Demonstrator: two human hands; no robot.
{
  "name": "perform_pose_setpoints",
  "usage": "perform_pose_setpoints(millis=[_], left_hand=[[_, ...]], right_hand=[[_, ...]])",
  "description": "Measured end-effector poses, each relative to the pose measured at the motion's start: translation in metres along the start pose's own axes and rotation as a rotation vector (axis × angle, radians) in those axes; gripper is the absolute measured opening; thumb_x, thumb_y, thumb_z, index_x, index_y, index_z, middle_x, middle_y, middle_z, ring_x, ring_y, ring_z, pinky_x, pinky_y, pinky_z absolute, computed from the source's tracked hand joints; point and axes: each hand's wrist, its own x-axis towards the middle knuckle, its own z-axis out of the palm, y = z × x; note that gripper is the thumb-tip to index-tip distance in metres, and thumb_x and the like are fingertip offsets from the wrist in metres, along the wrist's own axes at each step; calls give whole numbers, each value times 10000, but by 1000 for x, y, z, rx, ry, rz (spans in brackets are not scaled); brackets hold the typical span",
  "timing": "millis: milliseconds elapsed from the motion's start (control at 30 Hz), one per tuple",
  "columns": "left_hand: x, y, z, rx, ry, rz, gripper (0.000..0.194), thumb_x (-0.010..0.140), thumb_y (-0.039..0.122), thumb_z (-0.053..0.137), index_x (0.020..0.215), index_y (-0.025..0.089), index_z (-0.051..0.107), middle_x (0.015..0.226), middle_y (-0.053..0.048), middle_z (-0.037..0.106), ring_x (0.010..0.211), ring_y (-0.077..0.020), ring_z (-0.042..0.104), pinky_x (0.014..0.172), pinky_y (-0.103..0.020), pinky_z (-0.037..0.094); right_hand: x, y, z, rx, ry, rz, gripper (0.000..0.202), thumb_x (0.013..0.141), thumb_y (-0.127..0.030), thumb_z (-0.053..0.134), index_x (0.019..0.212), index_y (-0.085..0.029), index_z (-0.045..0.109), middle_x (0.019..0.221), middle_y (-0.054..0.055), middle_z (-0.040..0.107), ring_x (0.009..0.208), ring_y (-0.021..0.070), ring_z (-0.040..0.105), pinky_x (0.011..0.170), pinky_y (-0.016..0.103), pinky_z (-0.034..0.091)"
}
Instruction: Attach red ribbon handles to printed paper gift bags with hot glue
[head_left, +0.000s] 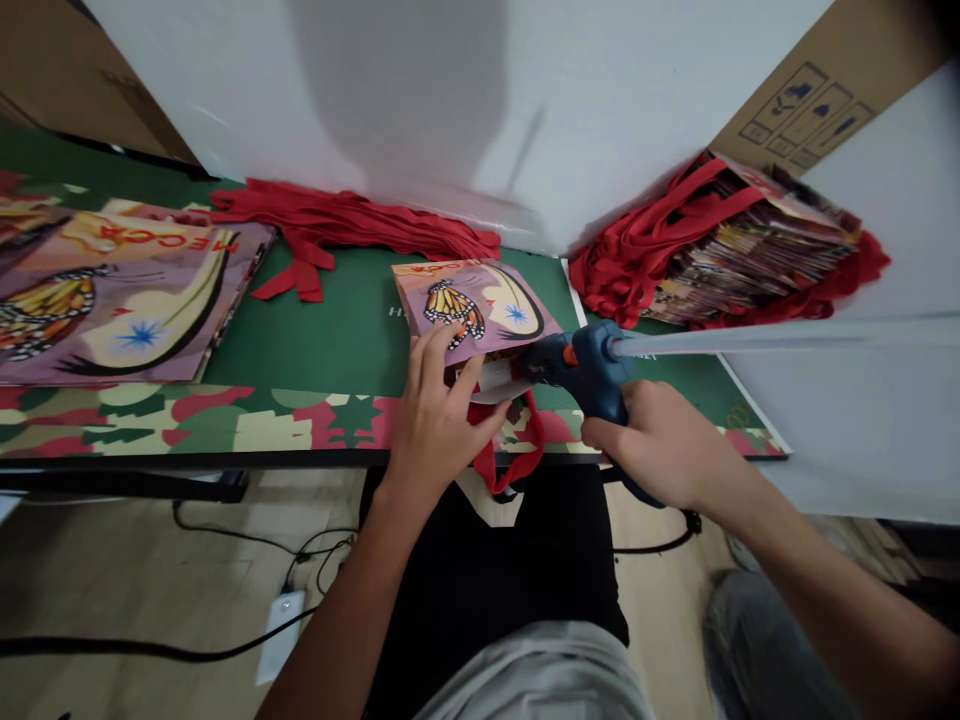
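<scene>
My right hand [664,440] is closed around the grip of a dark blue glue gun [600,365], and a long pale glue stick [735,337] sticks out of its back end. The gun's nozzle reaches into the mouth of a printed paper bag [487,310] with a butterfly and a face on it. Across the bag's near side lies my left hand [442,400], fingers on the print and thumb at the lower flap, holding the mouth apart. A red ribbon handle [534,450] loops down from the bag over the table edge. The nozzle tip is hidden inside.
Flat printed bags [142,300] are stacked at the left. Loose red ribbons [375,222] lie along the back by a white panel [420,90]. At the right stands a bundle of bags with red handles [750,240]. Cables and a power strip [281,635] are on the floor.
</scene>
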Motion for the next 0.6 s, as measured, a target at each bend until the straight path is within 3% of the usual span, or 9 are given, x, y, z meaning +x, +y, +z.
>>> perform_pose_setpoints(millis=[133,300,500,600], left_hand=[[0,3,-1,-17,-15,-34,451,911,273,808,1303,118,648,1529,-278,489,1505,-442,456,1259,-632,438],[0,4,-2,-41,-20,-64,387,920,264,789,1266,141,667,1530,-263,506,1505,-438,467,1263,-666,426],[1,4,-2,-39,-36,-67,368,935,264,779,1261,134,670,1535,-267,506,1522,-436,459,1284,-667,399],[1,4,-1,-29,-30,-63,360,943,269,774,1255,120,673,1531,-271,509,1515,-440,468,1282,-664,403]], right_hand=[[-2,-2,1,11,6,20,415,847,-510,664,602,-244,461,545,-16,478,518,146,374,511,334,245],[-10,9,-2,292,-59,117,225,830,-440,664,785,-219,669,674,3,640,613,196,562,545,313,369],[-17,18,1,447,54,262,235,715,-439,748,760,-236,639,643,-28,602,624,207,584,540,302,430],[-17,14,3,524,50,237,236,693,-406,743,835,-232,671,626,-39,574,603,201,567,541,299,430]])
